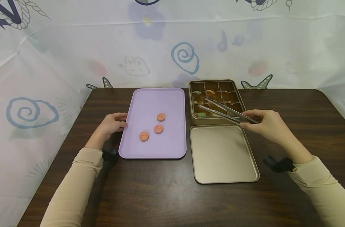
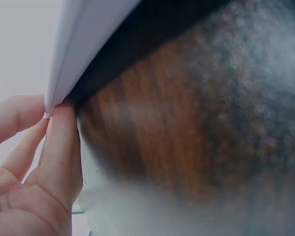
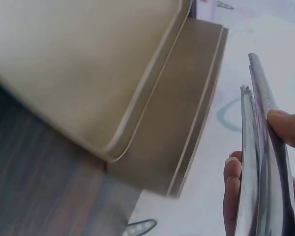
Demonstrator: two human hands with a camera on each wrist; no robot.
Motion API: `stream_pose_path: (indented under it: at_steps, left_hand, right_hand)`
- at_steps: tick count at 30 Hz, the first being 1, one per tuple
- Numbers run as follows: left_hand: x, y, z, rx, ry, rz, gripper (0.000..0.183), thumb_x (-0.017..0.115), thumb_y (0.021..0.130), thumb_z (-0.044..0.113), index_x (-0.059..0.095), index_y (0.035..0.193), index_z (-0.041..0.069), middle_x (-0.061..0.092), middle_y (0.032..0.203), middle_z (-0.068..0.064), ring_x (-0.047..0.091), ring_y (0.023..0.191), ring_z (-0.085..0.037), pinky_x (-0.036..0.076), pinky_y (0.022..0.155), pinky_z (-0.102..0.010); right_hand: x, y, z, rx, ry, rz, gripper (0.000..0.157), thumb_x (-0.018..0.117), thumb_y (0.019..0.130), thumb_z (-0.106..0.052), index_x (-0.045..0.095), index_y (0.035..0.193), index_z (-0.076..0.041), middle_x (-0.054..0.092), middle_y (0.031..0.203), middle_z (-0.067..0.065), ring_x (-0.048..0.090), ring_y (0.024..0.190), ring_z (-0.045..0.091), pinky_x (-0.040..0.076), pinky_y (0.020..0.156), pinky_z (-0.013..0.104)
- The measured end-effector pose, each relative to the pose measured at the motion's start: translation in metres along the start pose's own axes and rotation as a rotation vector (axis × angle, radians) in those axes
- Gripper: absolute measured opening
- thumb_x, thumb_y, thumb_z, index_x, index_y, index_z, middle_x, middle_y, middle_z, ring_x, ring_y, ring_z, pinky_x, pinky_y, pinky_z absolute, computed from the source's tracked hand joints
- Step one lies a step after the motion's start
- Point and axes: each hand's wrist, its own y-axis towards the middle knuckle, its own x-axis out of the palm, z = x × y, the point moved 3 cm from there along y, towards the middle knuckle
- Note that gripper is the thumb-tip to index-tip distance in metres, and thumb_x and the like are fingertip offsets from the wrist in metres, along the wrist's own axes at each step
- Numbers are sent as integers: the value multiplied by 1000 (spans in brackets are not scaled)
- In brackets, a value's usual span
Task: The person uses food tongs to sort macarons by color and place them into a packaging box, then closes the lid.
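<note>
At the left rim of a lilac tray (image 1: 172, 145), my left hand (image 1: 112, 123) pinches the edge between thumb and fingers, as the left wrist view shows up close. Three round orange pieces, like stamped cookies (image 1: 144, 136), lie on this tray. Metal tongs (image 1: 227, 110) with toothed ends are gripped by my right hand (image 1: 264, 123). Their two arms stand apart, tips over the gold tin box (image 1: 193, 118). A brown divider (image 1: 212, 85) splits the box into several compartments, some with small green or orange pieces inside. Nothing shows between the tong tips.
Directly in front of the box, a gold lid (image 1: 223, 154) lies on the dark wooden table (image 1: 161, 192). Behind the table hangs a white patterned cloth (image 1: 161, 56). Dark wrist straps (image 1: 278, 164) sit at both sleeves.
</note>
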Motion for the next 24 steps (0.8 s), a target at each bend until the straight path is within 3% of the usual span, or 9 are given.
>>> stream_pose_path:
  at_steps: [12,16,21,24]
  left_hand:
    - [0,0,0,-12,5,-1,55,48,95,2,31,147,-1,39,145,-28,46,128,-38,43,109,-46]
    - [0,-1,1,-15,4,2,55,48,94,2,32,147,-1,40,144,-28,46,128,-38,43,108,-46]
    - [0,-2,2,-9,0,6,55,48,94,2,32,146,-1,40,144,-28,46,127,-37,43,108,-46]
    - [0,-2,1,-5,0,6,55,48,94,1,32,146,-1,40,144,-28,46,127,-37,43,108,-46]
  right_hand:
    - [21,20,-43,-25,50,-100,45,68,87,-28,61,126,-7,61,129,20,56,117,36,51,91,52]
    - [34,27,-54,-61,33,-116,43,69,86,-24,63,124,-5,62,126,21,62,94,30,51,79,41]
    - [48,33,-64,-103,6,-114,41,71,84,-23,65,120,-6,67,116,19,44,62,18,38,61,28]
    - [55,36,-68,-109,20,-117,39,72,83,-23,67,118,-6,70,108,18,40,57,15,35,55,27]
